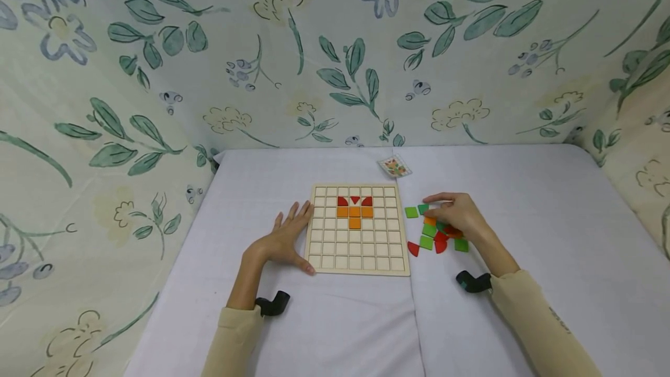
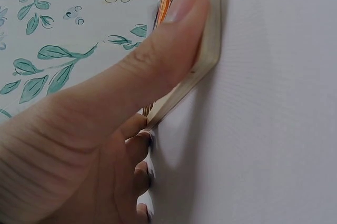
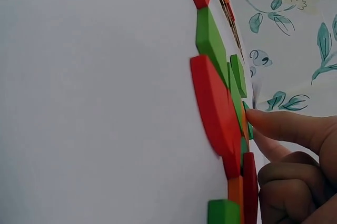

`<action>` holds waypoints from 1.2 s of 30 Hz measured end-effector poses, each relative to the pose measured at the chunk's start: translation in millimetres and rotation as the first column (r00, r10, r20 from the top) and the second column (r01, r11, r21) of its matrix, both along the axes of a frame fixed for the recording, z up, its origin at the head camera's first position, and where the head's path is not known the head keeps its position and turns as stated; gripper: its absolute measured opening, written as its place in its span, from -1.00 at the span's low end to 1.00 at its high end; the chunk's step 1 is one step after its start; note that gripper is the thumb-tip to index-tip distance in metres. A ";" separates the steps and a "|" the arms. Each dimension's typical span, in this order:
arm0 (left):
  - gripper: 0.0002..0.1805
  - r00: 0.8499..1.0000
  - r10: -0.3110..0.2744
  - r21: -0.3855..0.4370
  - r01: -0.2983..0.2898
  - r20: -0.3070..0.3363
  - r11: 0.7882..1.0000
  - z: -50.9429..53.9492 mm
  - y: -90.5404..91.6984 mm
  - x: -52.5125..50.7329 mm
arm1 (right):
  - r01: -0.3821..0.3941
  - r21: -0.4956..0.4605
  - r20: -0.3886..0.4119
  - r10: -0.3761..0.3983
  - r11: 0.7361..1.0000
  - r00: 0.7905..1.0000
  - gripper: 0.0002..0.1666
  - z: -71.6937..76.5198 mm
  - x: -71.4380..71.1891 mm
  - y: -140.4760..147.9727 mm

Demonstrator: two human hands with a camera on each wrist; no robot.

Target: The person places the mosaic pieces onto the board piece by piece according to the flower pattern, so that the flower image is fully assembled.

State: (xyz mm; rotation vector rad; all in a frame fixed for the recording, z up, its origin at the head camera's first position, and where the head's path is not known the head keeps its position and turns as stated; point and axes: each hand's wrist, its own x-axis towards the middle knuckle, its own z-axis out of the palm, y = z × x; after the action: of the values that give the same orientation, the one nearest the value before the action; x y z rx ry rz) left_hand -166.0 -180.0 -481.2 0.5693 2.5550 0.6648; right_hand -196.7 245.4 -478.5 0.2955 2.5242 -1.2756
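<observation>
A wooden grid board [image 1: 324, 248] lies on the cloth, with red and orange pieces in its upper middle cells. At its left side rests my left hand [image 1: 282, 241], fingers spread along the edge. In the left wrist view, the thumb [image 2: 158, 50] presses on the board's near corner. My right hand [image 1: 459, 214] is over loose coloured pieces to the right of the board. Its thumb and index finger pinch a dark green piece [image 1: 423, 209] at the pile's far end; in the right wrist view, this green piece [image 3: 250, 128] is partly hidden by the fingers.
Green, red and orange pieces, including a light green square [image 1: 411, 212] and a red quarter-round [image 1: 413, 248], lie around the right hand. A small patterned card [image 1: 395, 166] lies beyond the board. Floral cloth [image 1: 293, 74] hangs behind the white-covered table [image 1: 335, 330].
</observation>
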 end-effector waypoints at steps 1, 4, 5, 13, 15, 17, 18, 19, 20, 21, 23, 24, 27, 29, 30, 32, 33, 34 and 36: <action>0.67 1.000 0.000 0.000 0.000 0.001 1.000 0.4 0.1 -0.1 | -0.007 0.002 0.003 0.007 1.000 1.000 -0.48 -0.6 -0.8 1.1; 0.67 1.000 0.001 0.002 -0.001 -0.001 1.000 1.9 0.3 -0.2 | -0.022 0.003 0.019 0.022 1.000 1.000 -0.47 -1.5 -2.9 2.7; 0.67 1.000 0.002 0.003 -0.002 0.000 1.000 2.1 0.2 -0.4 | -0.024 -0.001 0.023 0.024 1.000 0.999 -0.47 -1.6 -3.5 2.6; 0.68 1.000 -0.008 -0.014 0.008 0.005 1.000 -0.8 0.8 -1.8 | -0.021 -0.046 0.036 0.022 0.999 0.999 -0.46 -1.6 -6.4 2.5; 0.68 1.000 -0.008 -0.013 0.008 0.005 1.000 -0.7 0.8 -1.6 | -0.025 -0.055 0.036 0.027 0.998 0.999 -0.45 -1.5 -6.6 3.1; 0.68 1.000 -0.007 -0.011 0.007 0.005 1.000 0.1 0.7 -1.1 | -0.023 -0.055 0.039 0.025 0.998 0.999 -0.46 -1.3 -6.6 3.0; 0.68 1.000 -0.008 -0.009 0.008 0.004 1.000 0.5 0.6 -0.8 | -0.020 -0.055 0.040 0.022 0.998 0.999 -0.47 -1.0 -6.6 2.7; 0.67 1.000 -0.009 -0.007 0.009 0.004 1.000 1.0 0.5 -0.5 | -0.018 -0.055 0.039 0.021 0.998 0.999 -0.48 -1.0 -6.8 2.6; 0.67 1.000 -0.010 -0.004 0.010 0.004 1.000 1.5 0.4 -0.2 | -0.015 -0.053 0.038 0.017 0.998 0.999 -0.49 -1.1 -7.1 2.6; 0.67 1.000 -0.010 -0.001 0.010 0.003 1.000 2.0 0.3 0.2 | -0.010 -0.050 0.037 0.012 0.999 0.999 -0.50 -0.9 -7.2 2.2; 0.66 1.000 -0.012 0.007 0.012 0.001 1.000 2.6 0.4 0.8 | 0.007 -0.042 0.037 -0.005 0.999 0.999 -0.53 -1.2 -7.7 1.5; 0.66 1.000 -0.012 0.006 0.012 0.002 1.000 2.5 0.5 1.0 | 0.010 -0.039 0.036 -0.008 0.999 0.999 -0.54 -1.1 -7.8 1.0; 0.66 1.000 -0.011 0.007 0.011 -0.001 1.000 1.9 0.6 1.3 | 0.024 -0.028 0.038 -0.023 0.999 0.999 -0.54 -1.4 -8.5 0.3; 0.67 1.000 -0.010 0.007 0.010 -0.003 1.000 1.4 0.6 1.4 | 0.032 -0.024 0.038 -0.031 0.999 0.999 -0.53 -2.0 -9.1 0.0; 0.67 1.000 -0.010 0.007 0.010 -0.003 1.000 1.4 0.5 1.4 | 0.032 -0.023 0.036 -0.032 0.999 0.999 -0.52 -2.6 -9.6 0.1; 0.67 1.000 -0.011 0.005 0.011 -0.002 1.000 1.3 0.5 1.5 | 0.033 -0.019 0.026 -0.033 0.999 0.999 -0.51 -3.9 -10.6 0.2; 0.67 1.000 -0.010 0.005 0.010 -0.001 1.000 1.3 0.4 1.4 | 0.033 -0.020 0.022 -0.032 0.999 0.999 -0.51 -4.3 -11.0 0.0; 0.67 1.000 -0.010 0.005 0.010 0.000 1.000 1.3 0.4 1.4 | 0.028 -0.021 0.015 -0.028 0.999 0.999 -0.51 -4.7 -11.2 -0.3; 0.67 1.000 -0.009 0.005 0.009 0.002 1.000 1.0 0.1 1.1 | 0.025 -0.019 0.009 -0.025 1.000 1.000 -0.50 -5.1 -11.5 -1.3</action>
State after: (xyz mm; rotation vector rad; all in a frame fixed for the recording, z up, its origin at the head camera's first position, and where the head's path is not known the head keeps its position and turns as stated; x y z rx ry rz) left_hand -164.9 -179.9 -480.2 0.5814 2.5480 0.6682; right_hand -208.2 244.0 -483.6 0.3282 2.5073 -1.3041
